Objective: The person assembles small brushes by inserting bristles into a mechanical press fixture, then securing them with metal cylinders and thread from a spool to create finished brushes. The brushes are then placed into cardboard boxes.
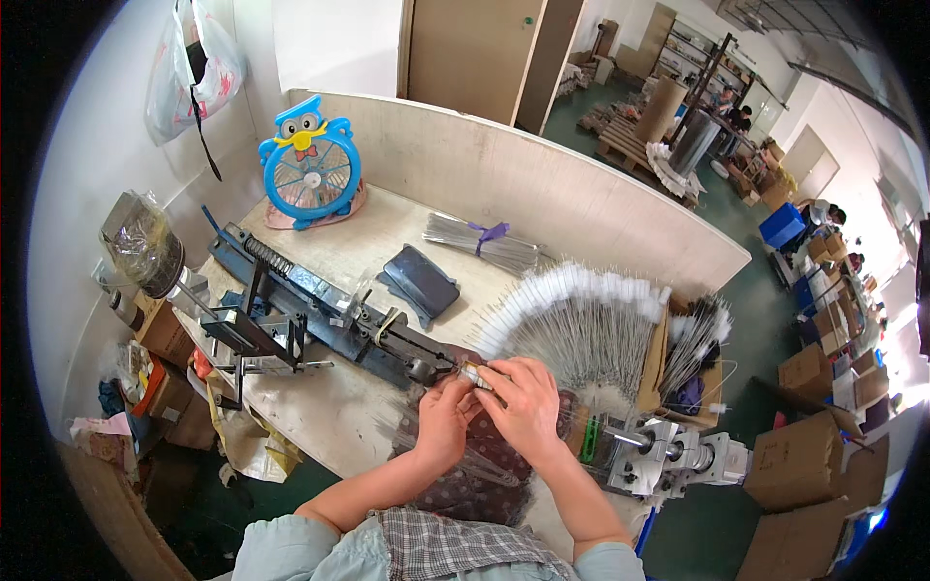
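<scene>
My right hand [524,405] pinches a small whitish-silver cylindrical piece [474,374] between thumb and fingers. Close against it, my left hand [447,420] has its fingers bent together; whatever they grip is hidden. Both hands are at the near end of a long dark metal bench fixture [334,310], which carries a spring and a rubber band. Beneath my hands lies a dark dotted cloth [465,474] with thin wires on it. Just beyond them, many thin wire brushes with white bristle ends [572,315] are fanned out on the table.
A blue owl-shaped fan [312,179] stands at the back left. Near it lie a dark blue plastic case [421,283] and a wire bundle [480,237] with a purple tie. At right are a silver clamping machine [668,457] and a cardboard box [693,368] of brushes. A low partition [542,174] edges the table.
</scene>
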`<state>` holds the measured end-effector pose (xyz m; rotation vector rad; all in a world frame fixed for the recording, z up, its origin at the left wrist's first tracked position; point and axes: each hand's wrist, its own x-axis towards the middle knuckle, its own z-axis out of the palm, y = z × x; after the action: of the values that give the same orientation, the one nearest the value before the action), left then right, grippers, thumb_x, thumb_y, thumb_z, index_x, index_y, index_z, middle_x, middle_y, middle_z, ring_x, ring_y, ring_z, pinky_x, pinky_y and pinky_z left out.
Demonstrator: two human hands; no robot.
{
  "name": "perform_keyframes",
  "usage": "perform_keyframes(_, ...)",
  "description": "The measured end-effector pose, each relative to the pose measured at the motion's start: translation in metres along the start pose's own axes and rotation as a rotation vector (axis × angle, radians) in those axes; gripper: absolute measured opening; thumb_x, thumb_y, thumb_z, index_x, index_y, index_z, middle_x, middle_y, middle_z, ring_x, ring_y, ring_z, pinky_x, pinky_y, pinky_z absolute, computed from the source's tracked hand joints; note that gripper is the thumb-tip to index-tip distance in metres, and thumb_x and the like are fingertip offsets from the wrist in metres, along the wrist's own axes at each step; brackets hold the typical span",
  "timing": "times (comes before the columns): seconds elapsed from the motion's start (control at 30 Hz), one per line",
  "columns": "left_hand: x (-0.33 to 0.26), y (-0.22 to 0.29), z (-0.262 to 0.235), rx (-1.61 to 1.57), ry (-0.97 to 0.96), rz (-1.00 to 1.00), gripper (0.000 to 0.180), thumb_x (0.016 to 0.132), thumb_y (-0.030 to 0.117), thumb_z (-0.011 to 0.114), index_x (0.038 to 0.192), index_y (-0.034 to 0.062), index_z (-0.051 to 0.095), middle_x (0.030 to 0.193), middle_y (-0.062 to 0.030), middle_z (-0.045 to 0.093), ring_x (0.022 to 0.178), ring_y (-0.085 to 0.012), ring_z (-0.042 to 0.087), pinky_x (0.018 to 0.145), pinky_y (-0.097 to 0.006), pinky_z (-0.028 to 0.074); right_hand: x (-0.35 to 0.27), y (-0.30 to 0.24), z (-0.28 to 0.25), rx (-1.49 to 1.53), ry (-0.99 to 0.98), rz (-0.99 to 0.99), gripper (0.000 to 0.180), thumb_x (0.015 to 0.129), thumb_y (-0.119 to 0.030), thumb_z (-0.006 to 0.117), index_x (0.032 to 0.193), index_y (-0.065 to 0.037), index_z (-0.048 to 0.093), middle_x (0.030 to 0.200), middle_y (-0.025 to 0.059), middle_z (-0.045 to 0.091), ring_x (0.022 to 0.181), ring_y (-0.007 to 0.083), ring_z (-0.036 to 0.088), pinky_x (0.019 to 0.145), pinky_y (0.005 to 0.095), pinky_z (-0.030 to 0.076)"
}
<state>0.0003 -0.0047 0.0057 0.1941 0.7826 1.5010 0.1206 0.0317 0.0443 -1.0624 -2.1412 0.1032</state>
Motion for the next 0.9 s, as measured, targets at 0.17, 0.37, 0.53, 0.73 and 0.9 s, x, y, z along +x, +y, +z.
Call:
perform_keyframes(0.17, 0.0013, 0.0001, 0.0043, 0.059, 0.008, 0.013, 0.014, 0.089, 0.010, 0.053, 0.100, 0.0017, 0.057, 0.095, -0.0044, 0.061, 0.084, -0.0116, 0.060, 0.079, -0.029, 0.049, -0.0022, 0.0021, 0.0005, -0.039, 0.037, -0.003, 0.028, 0.065, -0.015, 0.075, 0.093, -0.011, 0.069, 0.095, 0.0011, 0.064, 0.091, 0.0227, 0.058, 0.079, 0.0358, 0.045)
perform_keyframes(0.37, 0.0035, -0.0005, 0.0048, 0.095, 0.015, 0.024, 0.014, 0.087, 0.010, 0.056, 0.099, 0.0040, 0.054, 0.094, -0.0043, 0.061, 0.085, -0.0134, 0.060, 0.077, -0.029, 0.047, -0.0016, 0.0066, -0.0017, -0.042, -0.013, -0.023, 0.027, 0.068, -0.016, 0.072, 0.094, -0.014, 0.068, 0.096, -0.0010, 0.062, 0.095, 0.0203, 0.056, 0.077, 0.0362, 0.044)
perform_keyframes(0.53, 0.0011, -0.0004, 0.0074, 0.055, 0.027, 0.019, 0.011, 0.087, 0.010, 0.057, 0.097, 0.0054, 0.055, 0.092, -0.0028, 0.061, 0.082, -0.0117, 0.060, 0.076, -0.029, 0.047, -0.0037, 0.0090, 0.0034, -0.010, 0.007, -0.025, 0.028, 0.067, -0.014, 0.072, 0.094, -0.013, 0.068, 0.096, -0.0011, 0.062, 0.094, 0.0199, 0.056, 0.078, 0.0358, 0.044)
perform_keyframes(0.73, -0.0003, -0.0017, 0.0027, -0.001, 0.003, 0.026, 0.007, 0.088, 0.010, 0.056, 0.094, 0.0063, 0.055, 0.090, -0.0026, 0.061, 0.082, -0.0114, 0.060, 0.076, -0.029, 0.047, -0.0032, 0.0039, 0.0039, 0.010, 0.041, -0.005, 0.027, 0.065, -0.013, 0.074, 0.091, -0.011, 0.069, 0.094, 0.0011, 0.063, 0.090, 0.0222, 0.058, 0.077, 0.0346, 0.045)
perform_keyframes(0.9, 0.0008, 0.0005, 0.0082, 0.057, 0.022, 0.031, 0.007, 0.088, 0.010, 0.056, 0.093, 0.0055, 0.056, 0.090, -0.0034, 0.061, 0.082, -0.0119, 0.060, 0.076, -0.029, 0.047, -0.0014, 0.0045, 0.0034, -0.006, 0.013, 0.002, 0.027, 0.065, -0.012, 0.073, 0.091, -0.012, 0.069, 0.093, 0.0006, 0.064, 0.090, 0.0215, 0.058, 0.076, 0.0344, 0.045)
